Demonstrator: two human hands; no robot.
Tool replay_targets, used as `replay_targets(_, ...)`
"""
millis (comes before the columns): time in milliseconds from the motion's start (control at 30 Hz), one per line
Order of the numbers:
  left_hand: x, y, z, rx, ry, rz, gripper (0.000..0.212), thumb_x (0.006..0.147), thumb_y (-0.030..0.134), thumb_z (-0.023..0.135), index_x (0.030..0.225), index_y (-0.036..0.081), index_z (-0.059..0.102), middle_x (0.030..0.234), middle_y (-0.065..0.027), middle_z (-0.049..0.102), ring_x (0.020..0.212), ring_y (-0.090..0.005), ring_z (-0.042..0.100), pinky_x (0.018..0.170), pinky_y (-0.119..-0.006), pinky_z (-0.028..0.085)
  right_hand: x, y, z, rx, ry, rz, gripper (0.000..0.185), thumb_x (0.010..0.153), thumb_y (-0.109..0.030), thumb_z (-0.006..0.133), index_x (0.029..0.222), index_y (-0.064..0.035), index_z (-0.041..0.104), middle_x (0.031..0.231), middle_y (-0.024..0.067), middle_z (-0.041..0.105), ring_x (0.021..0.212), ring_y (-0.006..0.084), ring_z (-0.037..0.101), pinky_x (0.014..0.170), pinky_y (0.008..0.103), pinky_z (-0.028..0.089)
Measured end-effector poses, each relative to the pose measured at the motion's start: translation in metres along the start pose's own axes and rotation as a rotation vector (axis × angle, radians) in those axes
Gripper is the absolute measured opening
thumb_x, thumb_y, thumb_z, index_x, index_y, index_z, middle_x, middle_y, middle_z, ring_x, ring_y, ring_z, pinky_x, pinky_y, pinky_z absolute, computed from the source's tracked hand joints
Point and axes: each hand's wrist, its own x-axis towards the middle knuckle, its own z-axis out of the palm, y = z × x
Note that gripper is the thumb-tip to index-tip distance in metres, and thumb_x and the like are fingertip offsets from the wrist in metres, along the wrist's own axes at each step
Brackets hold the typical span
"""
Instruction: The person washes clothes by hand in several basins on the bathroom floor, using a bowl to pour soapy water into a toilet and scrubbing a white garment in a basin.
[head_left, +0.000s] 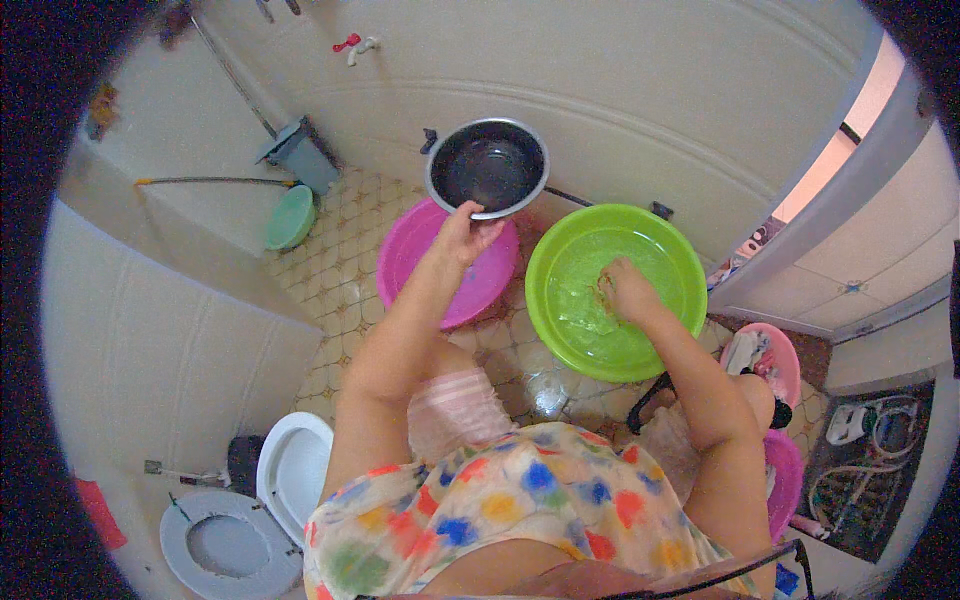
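Note:
My left hand (474, 234) grips the near rim of a round metal basin (491, 161) with a dark interior, its thumb over the edge. The basin is held up near the wall, partly above a pink plastic tub (491, 281). My right hand (628, 291) reaches into a large lime-green plastic tub (566, 262). Its fingers are curled near the tub's bottom, with a brownish thin thing or mark beside them. Whether those fingers hold anything cannot be made out. The green tub's bottom looks wet and glossy.
A toilet (225, 544) with raised lid stands at lower left. Against the far wall are a grey-blue long-handled dustpan (304, 157) and a mint-green bowl (290, 217). A red-handled tap (356, 46) juts from the wall. Cloths fill a pink basin (786, 360) at right, beside a door frame (810, 240).

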Motion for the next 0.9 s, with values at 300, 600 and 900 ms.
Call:
replay_targets(300, -0.012, -0.079, -0.002, 0.236, -0.104, -0.074, 0.033, 0.075, 0.016, 0.050, 0.099, -0.005, 0.043, 0.089, -0.0165, 0.054, 0.076, -0.0253, 0.056, 0.068, -0.029, 0.049, 0.006, -0.036, -0.047, 1.304, 0.035, 0.488, 0.048, 0.080, -0.047, 0.040, 0.105, -0.0062, 0.042, 0.084, 0.0071, 0.055, 0.055, 0.0092, 0.047, 0.047, 0.0230, 0.040)
replay_targets(600, -0.066, -0.109, 0.047, 0.476, -0.370, -0.066, 0.044, 0.075, 0.014, 0.052, 0.115, 0.010, 0.033, 0.101, -0.0101, 0.049, 0.087, -0.0215, 0.052, 0.073, -0.035, 0.045, -0.036, -0.016, -0.049, 1.376, -0.097, 0.496, 0.038, 0.078, -0.035, 0.048, 0.103, -0.0067, 0.041, 0.069, 0.0059, 0.055, 0.048, 0.0144, 0.052, 0.040, 0.0234, 0.042)
replay_targets(900, -0.056, -0.128, 0.047, 0.567, -0.175, 0.182, 0.058, 0.073, 0.014, 0.053, 0.121, 0.011, 0.021, 0.104, -0.0088, 0.045, 0.092, -0.0195, 0.044, 0.073, -0.036, 0.038, -0.050, 0.012, -0.053, 0.491, 0.710, 0.313, 0.039, 0.075, -0.005, 0.046, 0.111, -0.0048, 0.032, 0.082, 0.0148, 0.052, 0.043, 0.0180, 0.052, 0.036, 0.0261, 0.046)
